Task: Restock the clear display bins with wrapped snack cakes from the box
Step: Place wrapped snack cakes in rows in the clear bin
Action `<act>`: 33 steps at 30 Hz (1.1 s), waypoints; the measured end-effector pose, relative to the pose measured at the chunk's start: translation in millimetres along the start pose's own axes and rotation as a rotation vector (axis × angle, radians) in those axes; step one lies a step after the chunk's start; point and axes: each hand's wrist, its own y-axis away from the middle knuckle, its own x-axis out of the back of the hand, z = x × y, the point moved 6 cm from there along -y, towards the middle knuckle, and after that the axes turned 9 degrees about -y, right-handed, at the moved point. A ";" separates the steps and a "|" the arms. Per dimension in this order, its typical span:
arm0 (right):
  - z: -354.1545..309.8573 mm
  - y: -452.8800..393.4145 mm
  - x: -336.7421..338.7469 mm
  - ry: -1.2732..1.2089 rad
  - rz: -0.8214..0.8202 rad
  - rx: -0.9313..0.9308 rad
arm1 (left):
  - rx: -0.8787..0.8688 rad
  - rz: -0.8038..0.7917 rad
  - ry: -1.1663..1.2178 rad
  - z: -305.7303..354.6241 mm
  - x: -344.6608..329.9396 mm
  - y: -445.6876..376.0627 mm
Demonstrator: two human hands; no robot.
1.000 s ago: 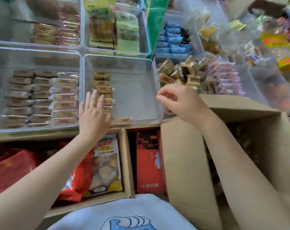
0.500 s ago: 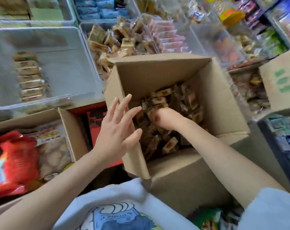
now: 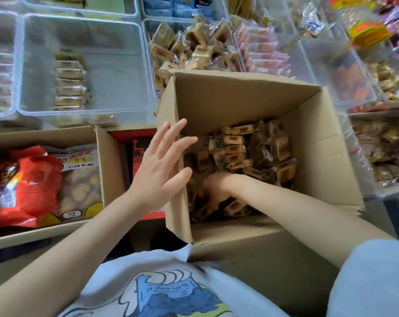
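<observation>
Cakes (image 3: 237, 152), wrapped, lie loose in the bottom of the cardboard box (image 3: 251, 99); too many and too jumbled to count. My right hand (image 3: 213, 187) is down among them at the near left of the heap. Its fingers are buried in wrappers, so I cannot tell whether it grips one or merely digs.

My left hand (image 3: 162, 165) is spread flat, fingers straight, against the box's left wall at the rim. I judge it steadies the box while the other hand rummages.

One bin (image 3: 116, 53) stands just beyond the box to the left and holds a single column of about seven cakes (image 3: 69, 81) along its left side, the remainder of its floor bare. That gap explains the reach into the box: this looks the likely bin to fill. A second bin (image 3: 148, 49), directly behind the box, is heaped with similar brown cakes, uncounted.

One further carton (image 3: 100, 156) sits to the left of the box with a red bag (image 3: 22, 184) and a yellow-labelled bag (image 3: 82, 179) inside.

Stage, by my judgement: picking up stock, nothing yet lifted.
</observation>
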 end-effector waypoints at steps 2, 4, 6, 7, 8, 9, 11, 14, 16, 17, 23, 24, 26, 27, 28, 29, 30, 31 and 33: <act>2.7 -5.0 -18.8 0.123 -0.068 -0.020 | 0.007 -0.007 -0.003 -0.1 0.4 0.4; -2.5 -8.9 -23.1 0.152 -0.028 -0.002 | 0.004 -0.012 -0.014 -0.9 0.9 1.3; -2.9 -7.9 -6.7 0.014 0.031 0.026 | -0.004 -0.017 -0.018 -1.2 1.5 1.9; 2.1 -3.5 7.4 -0.099 0.062 0.022 | -0.005 -0.020 -0.016 -1.3 1.9 1.8; 9.6 3.9 24.4 -0.214 0.113 0.008 | -0.004 -0.024 -0.012 -1.6 2.6 1.2; 19.3 13.8 42.5 -0.338 0.187 -0.013 | -0.003 -0.028 -0.007 -1.3 3.7 0.3; 36.9 38.5 70.5 -0.689 0.388 -0.017 | -0.006 -0.033 -0.002 0.4 6.7 -0.4; 45.5 73.2 95.7 -1.364 0.551 0.212 | 0.055 -0.042 0.069 0.9 14.5 -0.8; 34.2 94.4 108.7 -1.608 0.491 0.460 | 0.186 -0.012 0.211 -4.5 24.5 -3.5; 24.7 105.6 115.3 -1.643 0.463 0.557 | 0.257 0.023 0.287 -7.9 32.3 -5.7; -56.1 137.5 147.0 -1.579 0.351 0.773 | 0.289 0.057 0.765 -18.1 95.9 -27.7; -72.5 136.5 150.2 -1.570 0.308 0.790 | 0.237 0.025 0.779 -21.1 107.8 -29.1; -104.2 128.7 155.4 -1.591 0.206 0.810 | 0.169 -0.025 0.774 -32.3 131.7 -27.3; -119.3 122.6 157.5 -1.614 0.153 0.812 | 0.172 -0.033 0.788 -39.6 144.2 -23.8; -135.2 116.0 160.6 -1.624 0.116 0.799 | 0.201 -0.026 0.804 -51.2 155.6 -19.3; -150.0 108.0 164.0 -1.618 0.110 0.763 | 0.247 -0.004 0.806 -62.8 167.1 -14.1; -163.7 97.8 167.6 -1.603 0.126 0.704 | 0.297 0.036 0.778 -75.2 178.7 -8.8; -175.9 85.4 171.7 -1.592 0.169 0.630 | 0.354 0.081 0.745 -89.5 189.9 -2.4; -200.2 61.7 183.2 -1.572 0.316 0.503 | 0.512 0.150 0.715 -126.2 206.3 12.6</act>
